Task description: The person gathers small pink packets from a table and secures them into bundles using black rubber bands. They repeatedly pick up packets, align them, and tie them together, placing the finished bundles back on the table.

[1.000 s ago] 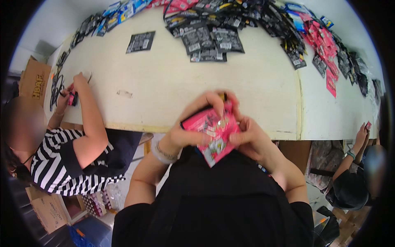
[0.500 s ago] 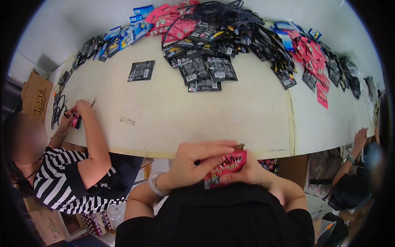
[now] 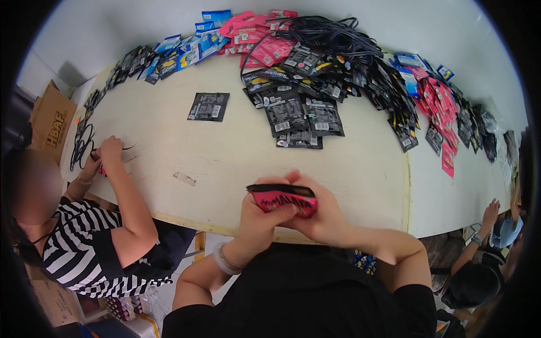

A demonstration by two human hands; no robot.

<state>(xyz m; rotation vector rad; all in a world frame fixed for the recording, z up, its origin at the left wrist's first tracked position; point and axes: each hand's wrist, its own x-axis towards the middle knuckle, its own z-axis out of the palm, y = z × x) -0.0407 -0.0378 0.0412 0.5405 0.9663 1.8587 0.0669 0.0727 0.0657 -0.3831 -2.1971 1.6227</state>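
Note:
In front of my chest, over the near table edge, I hold a small pink packet with dark lettering in both hands. A black strip runs along its upper edge; I cannot tell whether that is a band or another packet behind. My left hand grips its left side, thumb pressed across the front. My right hand wraps round its right side and back, most fingers hidden behind it. A single black packet lies farther off on the table, and several black packets overlap to its right.
Heaped along the back of the pale table are blue packets, pink packets, black straps and more pink packets. On my left sits a person in stripes; another person is at far right.
Both hands have moved up and slightly left with the pink packet, which has turned from tilted to nearly level. My left fingers now close on it. The whole view has shifted a little.

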